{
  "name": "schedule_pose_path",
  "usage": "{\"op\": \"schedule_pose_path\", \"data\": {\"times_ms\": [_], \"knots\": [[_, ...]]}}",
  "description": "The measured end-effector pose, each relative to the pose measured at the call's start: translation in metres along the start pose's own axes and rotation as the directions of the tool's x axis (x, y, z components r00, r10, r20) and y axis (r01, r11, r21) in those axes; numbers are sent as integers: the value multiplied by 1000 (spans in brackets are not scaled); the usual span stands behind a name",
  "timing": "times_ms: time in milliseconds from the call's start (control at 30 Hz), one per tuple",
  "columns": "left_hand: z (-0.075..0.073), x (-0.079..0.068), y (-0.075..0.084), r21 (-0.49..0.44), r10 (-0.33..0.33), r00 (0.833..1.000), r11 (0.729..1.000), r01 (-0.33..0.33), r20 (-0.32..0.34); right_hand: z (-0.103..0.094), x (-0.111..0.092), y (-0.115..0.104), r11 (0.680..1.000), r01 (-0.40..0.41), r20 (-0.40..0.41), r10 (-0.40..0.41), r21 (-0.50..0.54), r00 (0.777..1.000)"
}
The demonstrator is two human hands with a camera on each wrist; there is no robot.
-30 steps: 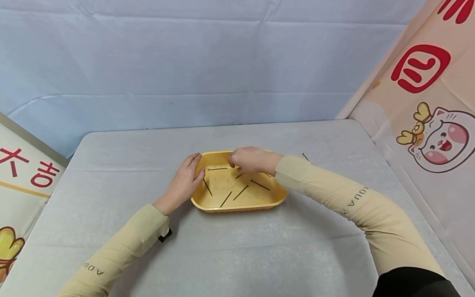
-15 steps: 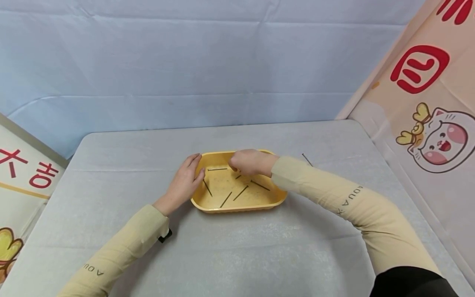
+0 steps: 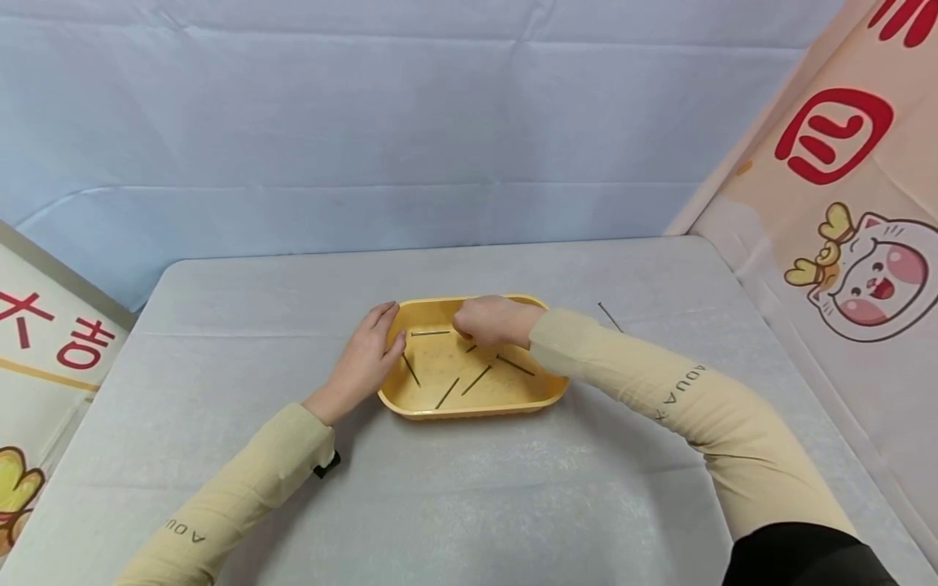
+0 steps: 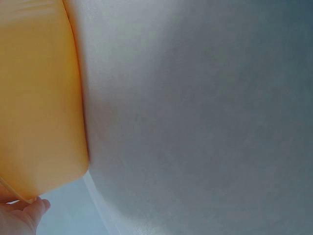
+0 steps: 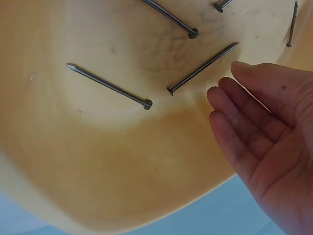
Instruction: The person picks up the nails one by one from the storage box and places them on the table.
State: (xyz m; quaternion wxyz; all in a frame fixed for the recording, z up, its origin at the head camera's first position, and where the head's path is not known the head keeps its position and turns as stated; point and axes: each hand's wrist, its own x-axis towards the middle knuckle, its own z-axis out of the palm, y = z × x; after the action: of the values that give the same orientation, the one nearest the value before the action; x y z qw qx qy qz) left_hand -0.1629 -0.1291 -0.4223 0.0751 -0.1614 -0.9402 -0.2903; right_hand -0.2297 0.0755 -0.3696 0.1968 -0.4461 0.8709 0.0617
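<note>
A yellow plastic tray (image 3: 469, 409) stands on the table with several loose steel nails in it, such as one nail (image 3: 515, 365) toward the right. My left hand (image 3: 362, 358) holds the tray's left rim, thumb over the inner side; in the left wrist view its fingertips (image 4: 41, 208) show at the rim's corner. My right hand (image 3: 493, 320) is low inside the tray at the back. In the right wrist view its fingers are loosely bent, thumb apart, with nothing visible between them. A nail (image 5: 203, 68) lies just beyond the fingertips, apart from them.
One more nail (image 3: 611, 317) lies on the grey-covered table (image 3: 469, 505), right of the tray and partly hidden by the right sleeve. A pale cloth (image 3: 440, 146) hangs behind the table. Printed cloths (image 3: 843, 268) hang at both sides.
My right forearm has swung slightly left and toward me, showing more of the nail on the table. The right hand dipped a little into the tray. The left hand and tray stay put.
</note>
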Motion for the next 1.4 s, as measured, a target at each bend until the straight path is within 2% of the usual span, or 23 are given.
{"op": "schedule_pose_path", "data": {"times_ms": [367, 967, 1167, 1400], "knots": [[0, 0, 0, -2, 7, 1000, 1000, -7, -11, 2, 6, -3, 999, -13, 34, 14, -36, 999], [-1, 1, 1, -4, -10, 1000, 1000, 10, 11, 8, 14, -6, 994, -49, 83, 57, -93, 995], [-1, 1, 2, -7, -1, 1000, 1000, 1, -9, 10, 16, -8, 992, -40, 79, 50, -121, 996], [-1, 0, 2, -8, 16, 1000, 1000, -16, -25, 7, 15, -11, 995, -44, 93, 52, -90, 994]]}}
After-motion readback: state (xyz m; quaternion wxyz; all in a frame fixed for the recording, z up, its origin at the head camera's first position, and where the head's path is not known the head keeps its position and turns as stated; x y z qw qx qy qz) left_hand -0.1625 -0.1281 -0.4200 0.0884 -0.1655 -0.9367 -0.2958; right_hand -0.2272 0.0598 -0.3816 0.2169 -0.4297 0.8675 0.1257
